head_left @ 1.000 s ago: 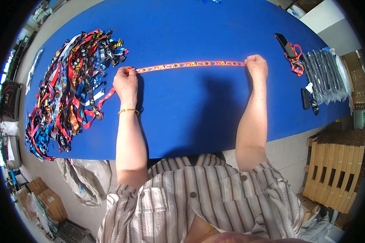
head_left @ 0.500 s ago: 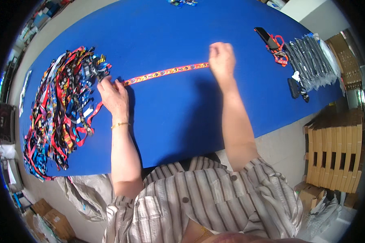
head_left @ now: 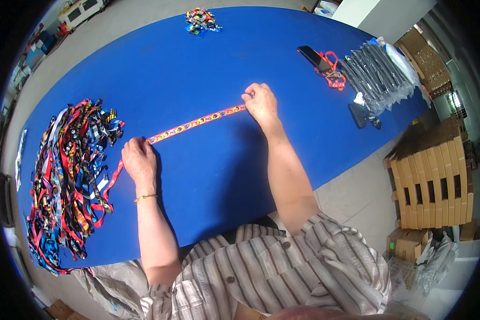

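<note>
1. Drawing a red-and-yellow printed strap [head_left: 197,124] out straight seems to be the step in hand; it runs in a taut-looking line to the right of the tangled strap pile [head_left: 72,181], over the blue table [head_left: 208,202].
2. The left hand [head_left: 139,160], just right of the pile, has its fingers closed on the strap's near end. A red length [head_left: 113,178] trails from beside this hand back to the pile's edge.
3. The right hand [head_left: 261,103], well to the pile's right and farther from the body, curls closed where the strap's far end disappears; the contact is hidden, so I judge it held but cannot tell how firmly.
4. Any next move, as I judge it, calls for keeping both pinches matched, so the strap neither slackens nor twists, and for minding the red length, since a tug there could disturb the pile.
</note>
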{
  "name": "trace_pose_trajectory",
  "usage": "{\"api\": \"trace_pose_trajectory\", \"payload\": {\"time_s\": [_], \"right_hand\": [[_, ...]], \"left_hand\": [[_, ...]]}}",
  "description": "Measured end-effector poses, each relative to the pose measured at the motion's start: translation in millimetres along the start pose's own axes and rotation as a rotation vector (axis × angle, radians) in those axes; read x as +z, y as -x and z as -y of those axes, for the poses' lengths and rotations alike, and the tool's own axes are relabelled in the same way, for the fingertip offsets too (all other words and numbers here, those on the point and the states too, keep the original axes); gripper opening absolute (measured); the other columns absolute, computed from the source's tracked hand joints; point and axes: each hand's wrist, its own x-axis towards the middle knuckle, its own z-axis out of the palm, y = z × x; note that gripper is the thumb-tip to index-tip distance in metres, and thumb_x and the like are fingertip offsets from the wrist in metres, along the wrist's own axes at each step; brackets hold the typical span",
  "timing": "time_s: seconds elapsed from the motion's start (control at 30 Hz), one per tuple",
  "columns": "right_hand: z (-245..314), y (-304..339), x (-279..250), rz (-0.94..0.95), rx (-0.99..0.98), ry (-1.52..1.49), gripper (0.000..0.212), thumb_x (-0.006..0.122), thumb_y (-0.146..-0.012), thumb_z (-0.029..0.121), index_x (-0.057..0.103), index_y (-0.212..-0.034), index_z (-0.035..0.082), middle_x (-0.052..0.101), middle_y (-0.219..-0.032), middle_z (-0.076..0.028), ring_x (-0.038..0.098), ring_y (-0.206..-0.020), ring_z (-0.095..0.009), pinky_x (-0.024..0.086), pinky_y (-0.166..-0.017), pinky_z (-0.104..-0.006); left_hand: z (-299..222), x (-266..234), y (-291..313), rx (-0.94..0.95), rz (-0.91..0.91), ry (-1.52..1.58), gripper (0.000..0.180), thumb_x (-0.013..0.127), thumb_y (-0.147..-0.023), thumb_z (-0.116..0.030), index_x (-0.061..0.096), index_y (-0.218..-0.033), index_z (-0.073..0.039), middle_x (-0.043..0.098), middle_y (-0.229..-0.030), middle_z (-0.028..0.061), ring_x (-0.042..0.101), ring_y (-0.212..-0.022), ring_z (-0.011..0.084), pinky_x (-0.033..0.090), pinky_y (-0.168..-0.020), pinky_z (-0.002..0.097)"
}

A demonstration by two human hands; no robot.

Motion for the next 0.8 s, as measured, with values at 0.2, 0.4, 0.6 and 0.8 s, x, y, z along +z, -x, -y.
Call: {"api": "trace_pose_trajectory", "payload": {"time_s": [0.2,0.4,0.6,0.8], "right_hand": [[-8.9,-0.6,10.5,-0.068,-0.015,-0.035,0.01,0.075,-0.08,0.016,0.07,-0.087,0.012,0.064,-0.096,-0.009,0.065,-0.092,-0.029,0.052,-0.081,-0.0425],[-20.8,-3.4,22.9,-0.287,-0.207,-0.032,0.005,0.07,-0.082,0.013,0.068,-0.087,0.012,0.064,-0.084,-0.009,0.066,-0.079,-0.028,0.053,-0.071,-0.0421],[37.0,22.1,22.4,-0.216,-0.37,-0.231,0.005,0.07,-0.084,0.01,0.068,-0.088,0.009,0.066,-0.085,-0.008,0.065,-0.079,-0.026,0.053,-0.071,-0.0385],[98.9,56.4,59.4,0.107,-0.707,-0.25,0.007,0.068,-0.084,0.013,0.068,-0.089,0.009,0.066,-0.091,-0.009,0.063,-0.09,-0.028,0.047,-0.084,-0.0422]], "left_hand": [[3.1,-1.8,0.4,-0.016,-0.024,-0.073,0.012,0.067,-0.085,-0.013,0.065,-0.092,-0.004,0.063,-0.094,0.0144,0.058,-0.09,0.0358,0.047,-0.081,0.0471],[6.2,3.3,-0.3,0.019,-0.099,-0.062,0.008,0.065,-0.081,-0.011,0.067,-0.087,-0.005,0.063,-0.09,0.0173,0.059,-0.087,0.0378,0.048,-0.079,0.0486],[-5.3,-1.5,-4.7,-0.011,-0.207,-0.032,0.008,0.066,-0.082,-0.01,0.065,-0.089,-0.006,0.062,-0.089,0.0148,0.058,-0.087,0.035,0.047,-0.078,0.0466],[-25.2,0.7,3.4,0.163,-0.099,0.109,0.004,0.067,-0.082,-0.007,0.067,-0.086,-0.006,0.062,-0.087,0.0122,0.058,-0.085,0.0329,0.047,-0.078,0.0448]]}}
